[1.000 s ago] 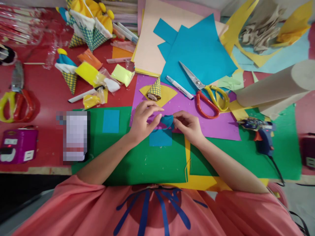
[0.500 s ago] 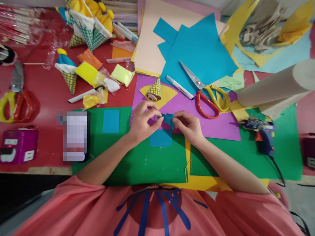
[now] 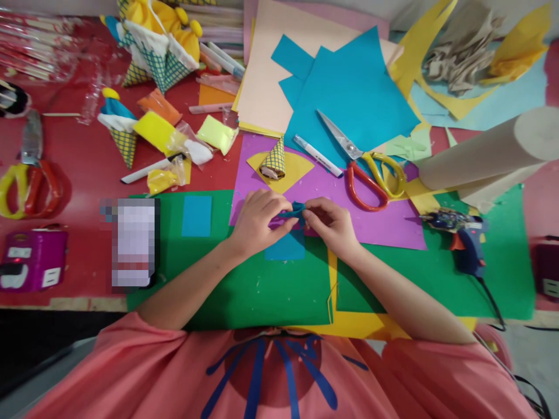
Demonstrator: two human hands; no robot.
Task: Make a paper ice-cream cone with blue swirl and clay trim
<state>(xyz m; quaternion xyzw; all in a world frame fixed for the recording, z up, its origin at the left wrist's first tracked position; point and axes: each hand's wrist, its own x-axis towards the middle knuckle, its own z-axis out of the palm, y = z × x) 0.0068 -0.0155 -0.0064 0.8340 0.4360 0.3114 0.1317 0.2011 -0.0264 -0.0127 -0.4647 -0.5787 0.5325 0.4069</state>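
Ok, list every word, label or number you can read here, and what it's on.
None can be read.
Purple box: pale labels, too blurred.
Pixelated card: nothing legible.
Marker: print too small.
Glue gun: no clear marking.

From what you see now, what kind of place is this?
Probably a paper-craft table: coloured paper sheets cover it, scissors and a glue gun lie nearby, and both hands pinch a small blue piece.
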